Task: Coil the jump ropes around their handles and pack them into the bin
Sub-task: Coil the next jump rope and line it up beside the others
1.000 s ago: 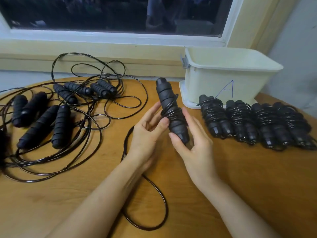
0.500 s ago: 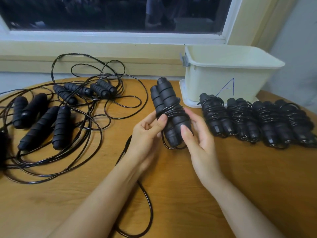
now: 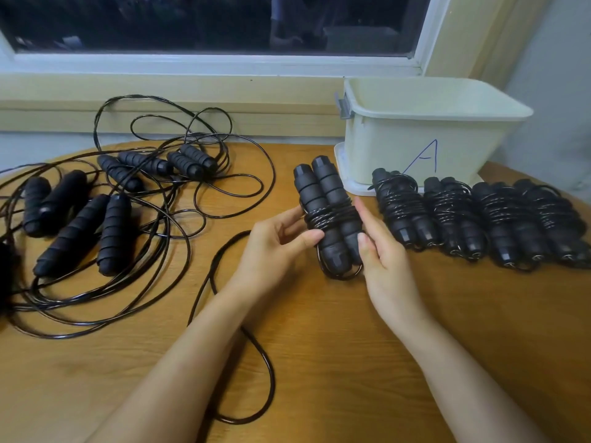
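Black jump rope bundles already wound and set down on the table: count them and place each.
4, in a row on the wooden table by the cream plastic bin: leftmost bundle, second bundle, third bundle, rightmost bundle. Any inside the bin would be hidden.

Black ropes, pale bin

At right of frame your cream bin [image 3: 425,135] bears a blue "A" [image 3: 423,156]; the handles [image 3: 326,215] are ribbed black.

A plain indoor room, home or office unclear, with a wooden table [image 3: 351,362] set beneath a white-framed window [image 3: 192,24] (dark glass) and a cream sill [image 3: 160,91].
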